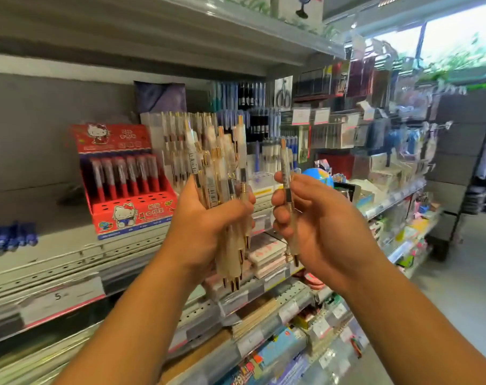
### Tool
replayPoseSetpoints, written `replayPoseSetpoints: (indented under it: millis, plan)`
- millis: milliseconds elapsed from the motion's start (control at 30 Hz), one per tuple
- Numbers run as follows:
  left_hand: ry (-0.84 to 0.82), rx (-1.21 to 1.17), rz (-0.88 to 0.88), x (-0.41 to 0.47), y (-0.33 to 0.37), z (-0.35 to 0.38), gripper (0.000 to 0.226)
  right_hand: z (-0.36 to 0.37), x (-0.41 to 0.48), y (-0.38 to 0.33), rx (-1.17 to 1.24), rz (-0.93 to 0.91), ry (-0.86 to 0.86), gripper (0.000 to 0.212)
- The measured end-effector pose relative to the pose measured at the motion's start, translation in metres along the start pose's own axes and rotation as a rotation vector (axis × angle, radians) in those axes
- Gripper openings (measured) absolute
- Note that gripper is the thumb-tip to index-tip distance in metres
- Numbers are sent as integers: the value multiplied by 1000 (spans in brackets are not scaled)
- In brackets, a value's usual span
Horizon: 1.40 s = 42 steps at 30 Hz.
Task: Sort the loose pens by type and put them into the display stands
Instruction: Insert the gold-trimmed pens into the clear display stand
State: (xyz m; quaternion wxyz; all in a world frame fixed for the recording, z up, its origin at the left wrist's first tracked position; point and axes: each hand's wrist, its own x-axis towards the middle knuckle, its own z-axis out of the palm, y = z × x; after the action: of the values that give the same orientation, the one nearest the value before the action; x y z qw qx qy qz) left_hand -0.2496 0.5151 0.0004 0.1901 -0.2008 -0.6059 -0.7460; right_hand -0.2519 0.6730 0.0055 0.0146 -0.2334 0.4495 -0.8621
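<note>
My left hand (205, 220) grips a bundle of several translucent white pens with gold tips (222, 168), held upright with tips pointing down. My right hand (305, 218) pinches a single white pen (286, 173) of the same kind, upright, just right of the bundle. Behind the bundle on the shelf stands a clear display stand (175, 140) holding more white and gold pens. To its left sits a red cartoon-cat display stand (125, 179) with a row of red pens at the back and empty holes in front.
A grey perforated shelf (69, 254) carries the stands, with blue pens (11, 237) at its far left. Further right hang packaged stationery and more pen racks (264, 118). Lower shelves hold notebooks and pads (267, 257). An aisle floor lies at the right.
</note>
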Motion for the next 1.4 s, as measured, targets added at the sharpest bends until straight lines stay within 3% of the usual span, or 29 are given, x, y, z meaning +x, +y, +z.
replayPoseSetpoints:
  millis: [267,467,600,767,933,1133,1400]
  plan:
    - [-33,55,-14,37,-39,47,42,-67,38,-13,-2,-1,12,27]
    - [25,115,14,90,-73,31,39,-91,101,10,-5,40,-54,28]
    - [87,91,58,131,-76,13,32,-92,157,21,-26,50,-90,13]
    - [139,176,132,166,-62,-15,41,-84,220,33,-59,36,-188,15]
    - [287,328,181,184,-57,-42,45,-73,274,51,-341,-101,-301,20]
    - [479,377,215,198,-71,-55,45,-58,330,62,-581,-351,-393,5]
    - [610,524,278,200,-90,-66,46,-64,364,99,-646,-380,-497,36]
